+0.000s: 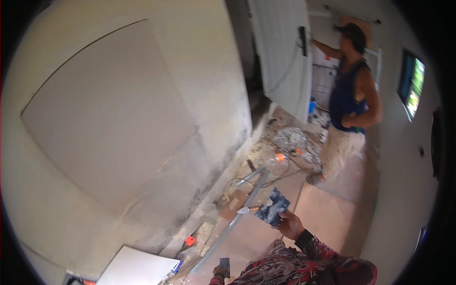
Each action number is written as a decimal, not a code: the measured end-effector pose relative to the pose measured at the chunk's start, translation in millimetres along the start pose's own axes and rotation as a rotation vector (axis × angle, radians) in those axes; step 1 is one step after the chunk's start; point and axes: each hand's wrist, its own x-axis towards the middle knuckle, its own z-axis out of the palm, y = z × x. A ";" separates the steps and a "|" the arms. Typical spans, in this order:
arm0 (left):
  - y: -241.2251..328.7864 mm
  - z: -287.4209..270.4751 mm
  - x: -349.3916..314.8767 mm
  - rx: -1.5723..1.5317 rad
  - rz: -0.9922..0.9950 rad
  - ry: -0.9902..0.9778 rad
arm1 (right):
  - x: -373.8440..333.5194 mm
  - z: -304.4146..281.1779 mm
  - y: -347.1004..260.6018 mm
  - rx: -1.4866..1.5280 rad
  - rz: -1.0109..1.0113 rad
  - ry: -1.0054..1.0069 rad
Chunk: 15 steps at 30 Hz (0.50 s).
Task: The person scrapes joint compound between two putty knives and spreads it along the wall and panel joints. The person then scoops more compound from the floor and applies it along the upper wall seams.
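My right hand [291, 226] is closed on the near edge of a flat dark plate [274, 207], a rectangular blade or board smeared with white paste. The plate is held out over the floor, tilted. Low in the picture, my left hand [219, 271] is closed around a small dark rectangular piece [224, 265]; its exact kind cannot be made out. Past the plate's left edge shows a small trowel [243, 210] with a pale blade and an orange handle. On my left stands a plastered wall [118, 114], with grey patches and dark stains along its lower part.
Long metal profiles [232, 223] lie on the floor beside the wall's foot. A white panel [137, 266] and an orange object [190, 241] are near the lower left. Rubble [289, 139] and a cable lie farther off. A person [351, 95] stands by a white door [282, 57], one hand raised to it.
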 end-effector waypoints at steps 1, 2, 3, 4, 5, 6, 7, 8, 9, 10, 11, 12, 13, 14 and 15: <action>1.6 -4.0 0.7 -0.029 -0.029 0.026 | -3.9 6.5 -3.1 -0.004 -0.010 0.001; 4.4 -9.9 1.5 -0.030 -0.053 -0.045 | -6.3 3.9 -5.2 -0.002 -0.028 -0.013; 1.1 -13.9 2.3 -0.031 -0.082 -0.117 | -6.2 0.6 -4.6 0.004 -0.040 -0.027; -2.0 -16.7 1.6 0.003 -0.078 -0.139 | -4.5 -1.7 -4.7 -0.009 -0.017 -0.049; -4.1 -16.9 -1.5 -0.014 -0.095 -0.127 | -3.0 -3.0 -4.8 -0.007 -0.011 -0.036; -5.6 -16.5 -5.2 -0.049 -0.142 -0.120 | -0.5 -3.3 -4.6 -0.005 -0.006 -0.021; -6.7 -16.1 -8.6 -0.083 -0.187 -0.114 | 1.4 -2.9 -4.3 -0.012 0.011 -0.036; -7.4 -15.0 -12.0 -0.097 -0.202 -0.106 | 0.2 0.5 -6.0 -0.007 0.008 -0.048; -7.8 -14.3 -14.6 -0.036 -0.183 -0.091 | -0.1 2.6 -7.7 -0.001 0.006 -0.059; -7.4 -12.4 -18.4 0.026 -0.165 -0.077 | 1.0 2.8 -9.3 -0.007 0.023 -0.071; -5.2 -11.0 -21.6 0.017 -0.176 -0.070 | 2.5 2.1 -11.2 0.000 0.037 -0.071; -2.7 -9.3 -25.1 -0.001 -0.168 -0.086 | 4.1 1.8 -12.9 0.007 0.052 -0.072; 1.0 -9.5 -31.5 -0.019 -0.161 -0.103 | 5.1 1.8 -13.6 0.003 0.065 -0.081; 4.6 -10.0 -37.6 -0.029 -0.172 -0.096 | 6.3 2.1 -14.4 0.010 0.070 -0.094; 8.4 -10.8 -42.8 -0.083 -0.177 -0.123 | 8.6 2.7 -15.3 0.016 0.074 -0.109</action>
